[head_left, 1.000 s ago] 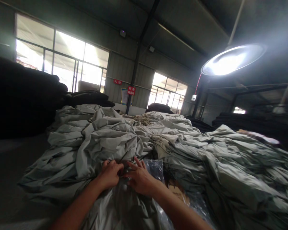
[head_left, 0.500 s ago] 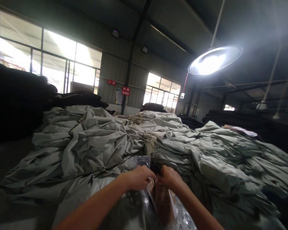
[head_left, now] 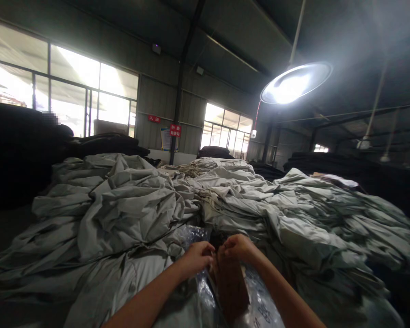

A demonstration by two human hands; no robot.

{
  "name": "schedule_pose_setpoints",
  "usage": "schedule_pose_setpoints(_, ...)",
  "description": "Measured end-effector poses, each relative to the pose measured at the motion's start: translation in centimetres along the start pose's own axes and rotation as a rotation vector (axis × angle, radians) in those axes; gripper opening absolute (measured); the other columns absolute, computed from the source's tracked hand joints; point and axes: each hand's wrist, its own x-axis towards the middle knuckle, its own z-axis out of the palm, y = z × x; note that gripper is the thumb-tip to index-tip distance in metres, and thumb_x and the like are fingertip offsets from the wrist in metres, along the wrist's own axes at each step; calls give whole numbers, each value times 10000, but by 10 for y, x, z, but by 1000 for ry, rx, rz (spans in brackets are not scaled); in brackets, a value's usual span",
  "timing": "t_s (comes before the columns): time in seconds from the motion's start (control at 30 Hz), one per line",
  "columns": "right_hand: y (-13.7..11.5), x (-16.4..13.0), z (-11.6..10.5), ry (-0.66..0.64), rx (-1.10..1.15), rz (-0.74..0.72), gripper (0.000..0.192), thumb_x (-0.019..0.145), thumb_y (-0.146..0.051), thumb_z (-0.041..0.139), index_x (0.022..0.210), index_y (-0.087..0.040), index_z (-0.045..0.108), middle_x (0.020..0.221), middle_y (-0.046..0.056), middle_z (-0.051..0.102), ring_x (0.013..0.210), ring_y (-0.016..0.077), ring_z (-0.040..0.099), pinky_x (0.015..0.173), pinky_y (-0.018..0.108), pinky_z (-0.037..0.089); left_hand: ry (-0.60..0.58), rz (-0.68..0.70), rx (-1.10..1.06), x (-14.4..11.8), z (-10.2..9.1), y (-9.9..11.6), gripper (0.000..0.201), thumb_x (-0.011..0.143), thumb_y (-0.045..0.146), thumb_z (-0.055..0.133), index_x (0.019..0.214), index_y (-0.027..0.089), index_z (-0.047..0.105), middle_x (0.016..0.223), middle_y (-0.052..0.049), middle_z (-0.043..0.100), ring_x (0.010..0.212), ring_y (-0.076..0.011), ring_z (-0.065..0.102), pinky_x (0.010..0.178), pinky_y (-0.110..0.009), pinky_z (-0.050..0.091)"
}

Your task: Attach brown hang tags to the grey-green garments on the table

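Observation:
My left hand [head_left: 196, 258] and my right hand [head_left: 238, 248] sit close together low in the middle of the view. Each pinches one side of the mouth of a clear plastic bag [head_left: 256, 305], holding it apart over a brown cardboard piece [head_left: 230, 287]. The bag lies on top of a big heap of pale grey-green garments [head_left: 130, 214]. A crumpled stretch of clear plastic [head_left: 193, 234] shows just beyond my left hand.
More pale garments are stacked in layers to the right [head_left: 310, 218] and further back [head_left: 222, 168]. Dark fabric piles [head_left: 20, 150] rise on the left and along the right wall. A bright hanging lamp [head_left: 294, 82] glares overhead. Windows line the far wall.
My hands moved from the grey cloth rightward to the plastic bag's mouth and took hold of its edges. The view has swung a little to the right.

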Motion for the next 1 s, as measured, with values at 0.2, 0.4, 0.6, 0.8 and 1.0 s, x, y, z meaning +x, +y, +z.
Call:
schedule_pose_setpoints(0.2,-3,6,-10,45,211,-47,127,497,-108,612,602,-144,673,518,-29,596,522,102,500,502,209,350,70,20,36,-2,3,-5,330,635,130,533,938,103,661,936,-87,683,869,-208,603,776,-299,442)
schedule_pose_setpoints(0.4,-20,4,-23,15,443,-55,97,537,-177,629,628,-143,641,534,-16,611,497,110,529,530,237,408,71,19,-234,1,6,5,243,594,171,592,831,134,632,834,-28,674,800,-175,599,746,-272,445)
schedule_pose_setpoints(0.6,-52,-7,-20,-161,910,-97,286,509,-137,708,794,-142,683,708,18,680,607,128,605,646,268,459,14,-125,-449,-11,-17,29,296,515,207,639,799,141,592,635,39,619,558,-124,556,519,-221,397)
schedule_pose_setpoints(0.8,-82,-8,-3,-581,1089,-162,561,492,-2,661,1030,-164,653,841,24,695,664,117,631,676,257,458,-14,-140,-320,-49,-82,40,315,580,420,627,725,148,563,510,49,544,416,-70,445,391,-178,276)
schedule_pose_setpoints(1.0,-118,5,54,-564,904,-149,400,527,-146,727,924,-123,682,783,51,696,630,141,623,643,283,451,-45,-237,-117,-85,-123,27,338,587,473,623,697,163,545,501,51,526,427,-91,464,400,-193,312)
